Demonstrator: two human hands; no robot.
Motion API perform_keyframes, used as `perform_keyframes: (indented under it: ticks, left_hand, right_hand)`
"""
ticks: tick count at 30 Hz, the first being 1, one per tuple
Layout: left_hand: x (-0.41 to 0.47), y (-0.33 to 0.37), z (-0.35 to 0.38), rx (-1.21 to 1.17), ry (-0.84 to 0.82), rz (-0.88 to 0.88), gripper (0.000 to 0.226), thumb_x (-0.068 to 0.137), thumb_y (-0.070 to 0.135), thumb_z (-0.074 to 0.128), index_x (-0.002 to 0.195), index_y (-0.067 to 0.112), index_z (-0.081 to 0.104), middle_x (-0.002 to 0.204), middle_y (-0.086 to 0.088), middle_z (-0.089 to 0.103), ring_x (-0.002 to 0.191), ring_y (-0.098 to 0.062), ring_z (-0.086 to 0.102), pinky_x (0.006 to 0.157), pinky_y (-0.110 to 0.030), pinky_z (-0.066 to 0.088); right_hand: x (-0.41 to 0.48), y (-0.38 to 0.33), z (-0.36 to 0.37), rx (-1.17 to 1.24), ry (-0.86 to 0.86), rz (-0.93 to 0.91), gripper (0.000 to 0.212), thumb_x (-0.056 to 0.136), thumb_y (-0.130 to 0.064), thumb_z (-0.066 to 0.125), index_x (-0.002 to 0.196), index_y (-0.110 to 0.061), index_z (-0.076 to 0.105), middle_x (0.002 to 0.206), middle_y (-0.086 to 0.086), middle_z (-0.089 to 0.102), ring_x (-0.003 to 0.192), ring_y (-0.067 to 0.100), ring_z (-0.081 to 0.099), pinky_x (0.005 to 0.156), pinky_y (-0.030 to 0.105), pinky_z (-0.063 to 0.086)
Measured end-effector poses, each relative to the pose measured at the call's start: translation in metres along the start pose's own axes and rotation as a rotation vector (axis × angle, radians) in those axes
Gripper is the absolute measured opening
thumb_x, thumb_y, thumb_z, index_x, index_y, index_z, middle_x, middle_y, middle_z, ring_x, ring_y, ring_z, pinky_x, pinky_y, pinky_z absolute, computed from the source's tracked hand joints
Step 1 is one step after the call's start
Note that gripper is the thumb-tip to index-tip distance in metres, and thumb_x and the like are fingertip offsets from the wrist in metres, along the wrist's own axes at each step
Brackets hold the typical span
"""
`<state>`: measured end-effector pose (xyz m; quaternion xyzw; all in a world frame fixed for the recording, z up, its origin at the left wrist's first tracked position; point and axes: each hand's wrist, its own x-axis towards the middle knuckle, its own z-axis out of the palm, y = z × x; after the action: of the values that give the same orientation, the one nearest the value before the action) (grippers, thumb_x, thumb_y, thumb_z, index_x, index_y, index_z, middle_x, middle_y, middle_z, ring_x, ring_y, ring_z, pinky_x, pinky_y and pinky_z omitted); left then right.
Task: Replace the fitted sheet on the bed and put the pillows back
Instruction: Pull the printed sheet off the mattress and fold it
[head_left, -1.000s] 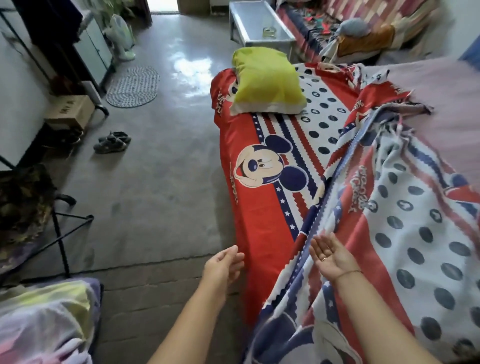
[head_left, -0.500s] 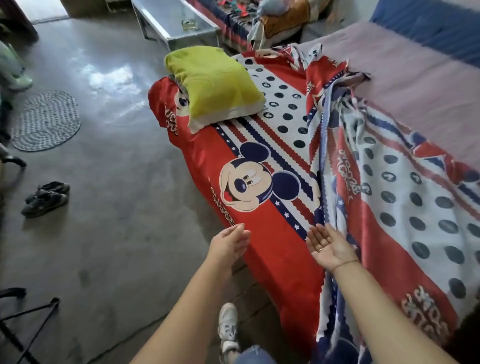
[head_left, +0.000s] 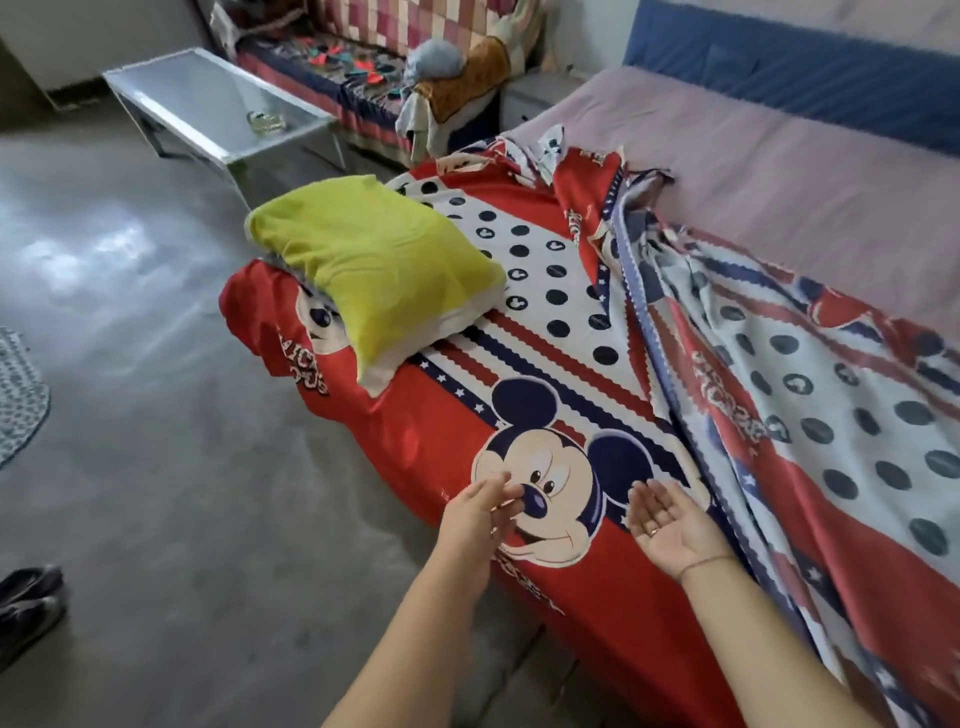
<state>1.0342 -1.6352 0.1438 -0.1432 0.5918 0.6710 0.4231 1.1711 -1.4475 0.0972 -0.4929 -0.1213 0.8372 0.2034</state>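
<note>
A: Where the two arms reach out over the mattress (head_left: 779, 171), what do the hands hold?

B: Nothing. The left hand (head_left: 483, 512) is flat, with its fingers straight and together, edge-on over the mouse face (head_left: 550, 499) printed on the sheet (head_left: 431, 431). The right hand (head_left: 670, 525) is palm up, fingers loosely straight, with a ring (head_left: 653, 531) on one finger. It is empty too. Whether either hand touches the cloth, I cannot tell.

A: And the sheet?

B: It is spread over the near side, from 6 to 10 o'clock, and its red border hangs toward the floor (head_left: 182, 493). From 12 round to 4 o'clock it lies folded back on itself, paler side up, and it is bunched at 12. Past that fold, at 1 to 2 o'clock, the pink mattress shows.

A: Pillows?

B: One — a yellow-green pillow (head_left: 374, 265), at 10 o'clock from the hands. It lies on the sheet near the corner.

A: Around it?

B: A glass table (head_left: 171, 88) is at 11 o'clock, well apart, and shoes (head_left: 28, 597) are on the floor at 8.
</note>
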Motion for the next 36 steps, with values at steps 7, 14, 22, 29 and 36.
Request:
perform_keyframes:
  ticks: [7,14,22,29,36]
  left_hand:
    - [0.083,0.068,0.029,0.289,-0.219,-0.028,0.020,0.094,0.023,0.062,0.110,0.011,0.067,0.092,-0.004,0.074,0.083,-0.016,0.069,0.076,-0.028,0.051]
    - [0.170,0.093,0.118,0.461,-0.307,-0.163,0.025,0.094,0.027,0.062,0.097,0.004,0.070,0.078,-0.007,0.069,0.068,-0.018,0.059,0.071,-0.027,0.049]
    - [0.273,0.100,0.223,0.474,-0.308,-0.263,0.021,0.092,0.023,0.063,0.101,0.003,0.066,0.079,-0.005,0.069,0.073,-0.016,0.062,0.074,-0.026,0.050]
    - [0.356,0.086,0.285,0.527,-0.330,-0.291,0.019,0.097,0.022,0.058,0.095,0.004,0.064,0.093,-0.008,0.069,0.089,-0.021,0.065,0.088,-0.031,0.051]
    - [0.428,0.053,0.333,0.507,-0.387,-0.387,0.044,0.101,0.024,0.050,0.138,0.001,0.047,0.138,-0.015,0.053,0.126,-0.028,0.052,0.106,-0.034,0.041]
  right_hand:
    - [0.020,0.001,0.031,0.240,0.083,-0.154,0.020,0.096,-0.032,0.054,0.094,-0.012,0.060,0.072,0.003,0.073,0.062,0.014,0.071,0.058,0.027,0.059]
    - [0.059,-0.033,0.036,0.454,0.152,-0.228,0.024,0.096,-0.033,0.054,0.101,-0.010,0.059,0.098,0.007,0.065,0.082,0.018,0.068,0.062,0.029,0.060]
    - [0.149,-0.089,0.055,0.546,0.205,-0.216,0.028,0.097,-0.033,0.053,0.103,-0.006,0.059,0.105,0.010,0.063,0.095,0.021,0.062,0.060,0.033,0.061]
    - [0.214,-0.114,0.065,0.638,0.228,-0.161,0.035,0.097,-0.032,0.053,0.114,-0.001,0.056,0.115,0.013,0.062,0.103,0.024,0.060,0.088,0.038,0.053]
    - [0.273,-0.110,0.063,0.793,0.272,-0.108,0.044,0.097,-0.033,0.053,0.124,0.001,0.051,0.124,0.015,0.060,0.116,0.027,0.055,0.103,0.039,0.043]
